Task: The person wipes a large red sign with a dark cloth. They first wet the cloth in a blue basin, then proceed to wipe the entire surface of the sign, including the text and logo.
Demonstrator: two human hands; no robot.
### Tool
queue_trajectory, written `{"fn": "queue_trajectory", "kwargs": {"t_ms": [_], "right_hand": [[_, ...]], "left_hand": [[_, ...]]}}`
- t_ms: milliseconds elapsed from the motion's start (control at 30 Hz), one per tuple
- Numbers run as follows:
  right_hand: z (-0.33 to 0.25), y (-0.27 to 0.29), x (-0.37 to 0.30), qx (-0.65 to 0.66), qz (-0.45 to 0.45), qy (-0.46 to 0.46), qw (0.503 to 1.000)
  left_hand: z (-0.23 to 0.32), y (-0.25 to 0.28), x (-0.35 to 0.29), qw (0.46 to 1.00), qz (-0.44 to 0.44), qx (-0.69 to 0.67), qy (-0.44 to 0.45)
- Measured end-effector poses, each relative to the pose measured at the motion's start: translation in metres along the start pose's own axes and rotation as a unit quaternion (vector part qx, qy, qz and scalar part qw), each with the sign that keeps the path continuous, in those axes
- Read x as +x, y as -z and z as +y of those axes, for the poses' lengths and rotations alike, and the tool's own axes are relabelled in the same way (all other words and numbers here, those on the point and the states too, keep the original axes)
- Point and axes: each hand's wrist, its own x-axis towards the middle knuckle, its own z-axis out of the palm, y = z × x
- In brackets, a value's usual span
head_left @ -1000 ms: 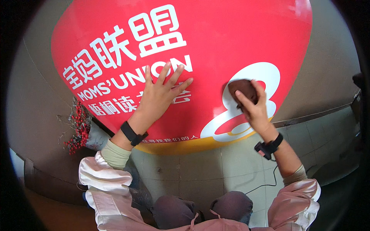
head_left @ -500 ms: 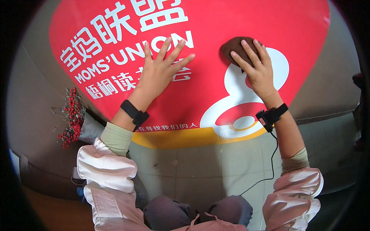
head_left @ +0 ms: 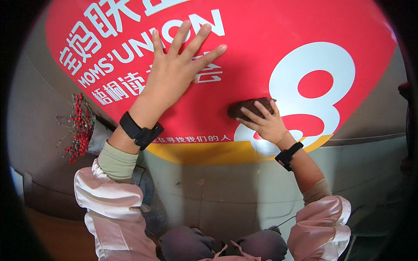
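Note:
A large red sign board [head_left: 244,52] with white lettering, a big white figure and a yellow lower band fills the upper part of the head view. My left hand [head_left: 174,71] lies on the lettering at left, fingers spread, holding nothing. Lower down to the right, my right hand [head_left: 266,121] presses a bunched brown cloth [head_left: 248,106] against the board, beside the white figure. The fingers lie over the cloth's right part; its underside is hidden.
Red berry sprigs [head_left: 80,130] stand in a pale container [head_left: 100,138] left of the board. Below lie grey floor tiles [head_left: 226,191]. Black straps with small devices circle both wrists; a thin cable runs near my right sleeve [head_left: 320,228]. My knees [head_left: 261,245] show at the bottom.
My right hand has moved down and left with the brown cloth, from the white figure's top to beside its lower loop. My left hand stays spread on the lettering; the view has shifted slightly.

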Motion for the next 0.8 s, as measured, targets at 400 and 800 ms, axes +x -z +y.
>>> {"fn": "queue_trajectory", "kwargs": {"t_ms": [400, 800], "right_hand": [[-0.063, -0.048, -0.035, 0.138, -0.05, 0.141, 0.979], [-0.043, -0.053, -0.102, 0.163, -0.141, 0.239, 0.947]], "left_hand": [[0.001, -0.001, -0.001, 1.0, 0.004, -0.017, 0.016], [0.001, 0.001, -0.002, 0.998, -0.008, -0.055, 0.018]]}}
